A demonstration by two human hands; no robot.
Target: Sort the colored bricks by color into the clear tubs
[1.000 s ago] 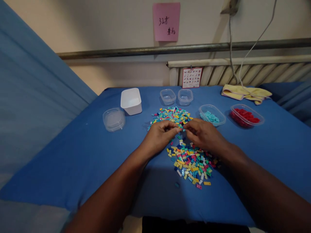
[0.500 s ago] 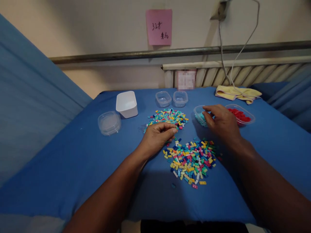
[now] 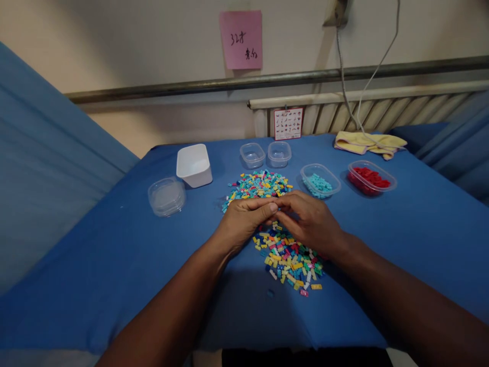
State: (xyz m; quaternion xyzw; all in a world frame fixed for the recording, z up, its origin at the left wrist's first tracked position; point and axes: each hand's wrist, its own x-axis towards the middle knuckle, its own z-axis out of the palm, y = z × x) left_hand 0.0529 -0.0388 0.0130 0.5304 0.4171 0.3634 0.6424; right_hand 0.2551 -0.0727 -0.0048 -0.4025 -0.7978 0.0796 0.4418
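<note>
My left hand (image 3: 244,219) is closed with thumb pressed over bent fingers; whatever lies inside is hidden. Its fingertips meet those of my right hand (image 3: 307,216), which is also closed in a pinch, and I cannot make out what it grips. Just beyond both hands spreads a far pile of small toy bricks (image 3: 260,184), mostly turquoise with yellow, white and pink. A nearer pile of mixed-colour bricks (image 3: 294,262) lies below my hands, partly covered by the right one. Turquoise bricks fill part of a clear tub (image 3: 331,192) behind my right hand.
Red bricks (image 3: 369,178) sit in another clear tub at the right. Two small clear tubs (image 3: 252,155) stand at the back. On the left are a white bin (image 3: 194,176) and stacked clear lids (image 3: 167,198). A yellow cloth (image 3: 369,142) lies back right beside a cable.
My right hand moved out over the turquoise tub, then came back to meet my left hand's fingertips. The left hand stayed between the piles. The view shifted slightly.
</note>
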